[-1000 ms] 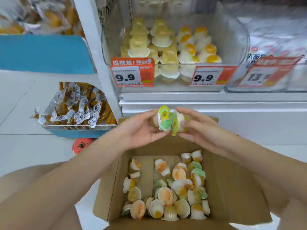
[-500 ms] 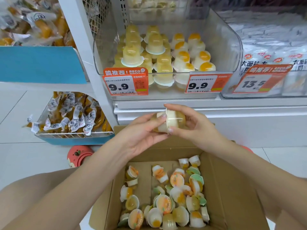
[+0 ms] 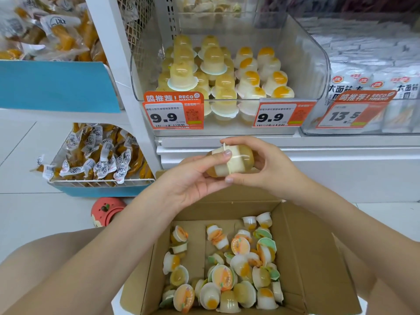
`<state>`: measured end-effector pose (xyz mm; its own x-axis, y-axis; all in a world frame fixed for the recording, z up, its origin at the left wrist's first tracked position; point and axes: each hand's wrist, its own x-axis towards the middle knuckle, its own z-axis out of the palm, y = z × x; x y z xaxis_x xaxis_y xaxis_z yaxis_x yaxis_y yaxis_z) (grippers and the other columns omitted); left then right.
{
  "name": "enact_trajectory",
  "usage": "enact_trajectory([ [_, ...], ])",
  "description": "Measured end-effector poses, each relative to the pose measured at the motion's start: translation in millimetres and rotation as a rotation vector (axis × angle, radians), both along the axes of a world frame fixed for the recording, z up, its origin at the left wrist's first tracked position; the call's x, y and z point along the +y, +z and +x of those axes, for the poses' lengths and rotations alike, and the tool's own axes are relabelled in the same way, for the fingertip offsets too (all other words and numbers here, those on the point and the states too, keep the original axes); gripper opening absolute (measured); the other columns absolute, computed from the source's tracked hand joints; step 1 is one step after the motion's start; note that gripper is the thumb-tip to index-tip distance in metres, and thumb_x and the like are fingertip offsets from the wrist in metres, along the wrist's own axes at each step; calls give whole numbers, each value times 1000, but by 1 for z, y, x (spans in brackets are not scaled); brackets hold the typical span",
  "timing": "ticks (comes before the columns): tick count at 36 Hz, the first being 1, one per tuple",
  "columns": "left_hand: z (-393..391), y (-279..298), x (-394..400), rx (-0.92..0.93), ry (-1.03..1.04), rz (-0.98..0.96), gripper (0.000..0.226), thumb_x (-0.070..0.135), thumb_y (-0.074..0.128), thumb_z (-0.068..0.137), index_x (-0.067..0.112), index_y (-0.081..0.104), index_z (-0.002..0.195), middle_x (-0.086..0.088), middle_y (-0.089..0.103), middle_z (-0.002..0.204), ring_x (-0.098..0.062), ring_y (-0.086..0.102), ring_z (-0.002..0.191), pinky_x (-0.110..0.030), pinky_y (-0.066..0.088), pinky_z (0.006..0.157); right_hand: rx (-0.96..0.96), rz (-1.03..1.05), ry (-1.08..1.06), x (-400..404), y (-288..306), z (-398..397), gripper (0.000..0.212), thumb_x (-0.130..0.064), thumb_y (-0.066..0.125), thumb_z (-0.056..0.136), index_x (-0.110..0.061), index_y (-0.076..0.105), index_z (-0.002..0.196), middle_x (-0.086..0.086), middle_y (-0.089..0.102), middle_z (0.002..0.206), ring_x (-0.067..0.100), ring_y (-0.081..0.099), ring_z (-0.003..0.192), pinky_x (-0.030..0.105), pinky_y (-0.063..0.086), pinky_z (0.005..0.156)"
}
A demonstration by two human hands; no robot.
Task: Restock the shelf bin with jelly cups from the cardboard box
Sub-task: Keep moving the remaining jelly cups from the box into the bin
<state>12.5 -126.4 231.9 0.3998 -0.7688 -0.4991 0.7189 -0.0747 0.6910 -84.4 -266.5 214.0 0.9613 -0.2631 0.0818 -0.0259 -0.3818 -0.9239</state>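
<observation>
White shelving (image 3: 295,153) and pale floor tiles (image 3: 27,214) fill the background, with a clear shelf bin (image 3: 304,64) at upper centre of the frame. Stacked jelly cups (image 3: 223,73) are seen inside it, pale yellow ones on the left and white ones with orange tops on the right, behind two orange price tags (image 3: 173,112) marked 9.9. At centre frame, two jelly cups (image 3: 230,163) are held pressed together lid to lid; their bodies are yellowish and milky white. They are gripped from the left by the left hand (image 3: 193,178), thumb over the top, and pinched from the right by the curled fingers of the right hand (image 3: 268,165). An open cardboard box (image 3: 313,258) is seen at lower centre, with loose cups (image 3: 229,273) lying jumbled inside, some showing orange or green lids. A wire basket of wrapped snacks (image 3: 100,155) is placed at left.
</observation>
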Motion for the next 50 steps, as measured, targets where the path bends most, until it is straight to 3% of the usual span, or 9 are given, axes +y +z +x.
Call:
enact_trajectory([
  [6, 3, 9, 1, -80, -17, -54, 47, 22, 70, 66, 8, 63, 110, -13, 69, 109, -25, 69, 95, -36, 58, 79, -102, -84, -48, 3, 13, 4, 57, -31, 80, 68, -25, 57, 121, -11, 63, 110, 7, 60, 100, 28, 51, 88],
  [11, 19, 22, 7, -497, -88, 135, 52, 52, 64, 75, 24, 57, 118, 4, 59, 124, -18, 60, 111, -41, 55, 88, -223, -94, -248, -21, 52, 21, 55, -36, 79, 67, -26, 60, 117, -7, 63, 113, 11, 61, 103, 37, 53, 90],
  [15, 42, 22, 9, -613, 189, 365, 10, 33, 59, 91, 25, 57, 95, 3, 59, 115, -15, 59, 105, -39, 54, 88, -186, -335, -332, -46, 94, 62, 55, -40, 80, 68, -28, 58, 117, -14, 57, 106, 10, 59, 98, 34, 53, 88],
  [20, 59, 21, 5, -804, 247, 482, 8, 20, 57, 88, 19, 54, 81, 6, 54, 83, -14, 55, 80, -41, 53, 87, 101, -677, -236, -62, 120, 119, 72, -42, 80, 68, -18, 52, 129, -3, 52, 117, 16, 56, 103, 25, 46, 70],
  [25, 60, 23, 2, -795, 201, 465, 6, 11, 54, 87, 15, 55, 83, -4, 51, 84, -21, 51, 83, -40, 54, 80, 284, -870, -99, -66, 119, 147, 88, -50, 79, 67, -14, 43, 139, 5, 49, 135, 23, 49, 120, 27, 38, 79],
  [31, 64, 27, 5, -584, 213, 401, 9, 7, 57, 88, 13, 59, 94, -4, 57, 104, -20, 57, 105, -34, 53, 79, 334, -927, -56, -61, 116, 159, 83, -44, 80, 68, -12, 45, 136, 7, 54, 127, 23, 51, 108, 27, 37, 78],
  [35, 66, 27, 6, -642, 202, 400, 11, 8, 57, 88, 17, 56, 83, 1, 54, 93, -21, 55, 106, -36, 53, 82, 339, -954, -33, -59, 114, 163, 83, -43, 82, 67, -14, 45, 135, 6, 54, 125, 17, 47, 95, 28, 39, 75],
  [45, 69, 24, 5, -692, 187, 424, 15, 7, 56, 88, 20, 54, 81, 1, 53, 93, -23, 54, 108, -36, 53, 82, 308, -933, -11, -61, 113, 164, 76, -39, 87, 59, -20, 51, 123, 2, 54, 125, 21, 51, 110, 29, 41, 82],
  [50, 70, 23, 4, -696, 174, 421, 15, 5, 56, 87, 19, 55, 82, 0, 53, 94, -23, 54, 107, -35, 54, 81, 364, -974, 34, -57, 109, 166, 76, -38, 86, 63, -18, 52, 128, 5, 54, 126, 25, 52, 112, 25, 39, 72],
])
